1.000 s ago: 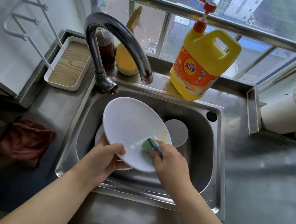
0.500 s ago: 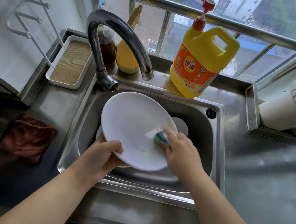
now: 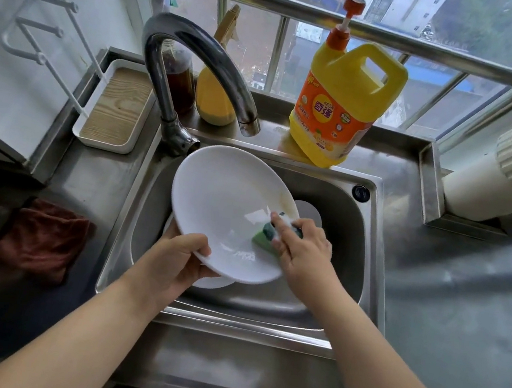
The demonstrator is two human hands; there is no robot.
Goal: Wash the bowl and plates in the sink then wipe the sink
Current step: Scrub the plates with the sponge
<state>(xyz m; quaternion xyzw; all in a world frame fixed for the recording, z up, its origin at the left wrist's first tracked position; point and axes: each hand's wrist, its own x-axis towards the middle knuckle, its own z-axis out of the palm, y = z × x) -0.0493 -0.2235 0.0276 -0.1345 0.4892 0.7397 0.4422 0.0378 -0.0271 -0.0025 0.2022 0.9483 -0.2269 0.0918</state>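
A large white plate [image 3: 220,201] is tilted over the steel sink [image 3: 370,244]. My left hand [image 3: 178,258] grips its near-left rim, thumb on top. My right hand [image 3: 302,250] holds a green and yellow sponge [image 3: 263,236] and presses it against the plate's right side, where foam and a yellowish smear show. Another white dish [image 3: 211,282] lies in the basin beneath the held plate, mostly hidden. A round white drain cover [image 3: 310,212] sits behind my right hand.
The curved chrome tap [image 3: 201,62] arches over the plate's far edge. A yellow detergent jug [image 3: 344,107] with a pump, a dark bottle [image 3: 178,82] and a yellow spray bottle [image 3: 212,97] stand on the back ledge. A brown cloth [image 3: 39,234] lies on the left counter, a white rack tray [image 3: 115,106] behind it.
My right hand slid the sponge up along the plate's right side and back down a little. The plate has tilted and shifted slightly in my left hand.
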